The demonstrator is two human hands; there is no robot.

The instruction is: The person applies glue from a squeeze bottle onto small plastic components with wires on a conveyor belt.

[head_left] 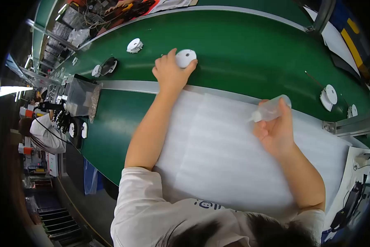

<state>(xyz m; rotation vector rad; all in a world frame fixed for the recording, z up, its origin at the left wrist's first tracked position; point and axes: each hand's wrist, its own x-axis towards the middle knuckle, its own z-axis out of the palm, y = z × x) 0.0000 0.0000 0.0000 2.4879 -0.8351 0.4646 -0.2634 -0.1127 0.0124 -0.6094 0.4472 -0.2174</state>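
My left hand reaches over the green conveyor belt. Its fingers and thumb are closed around a white round plastic part with a small dark hole in its top face. Over the white sheet on the near side of the belt, my right hand grips a translucent squeeze bottle. The bottle lies tilted on its side, its narrow nozzle pointing left toward the other hand. Nozzle and part are well apart.
More white round parts stand on the belt: one farther left, another at right with a thin wire. White foam sheet covers the near bench. A clear plastic bin stands at left; a person sits beyond it.
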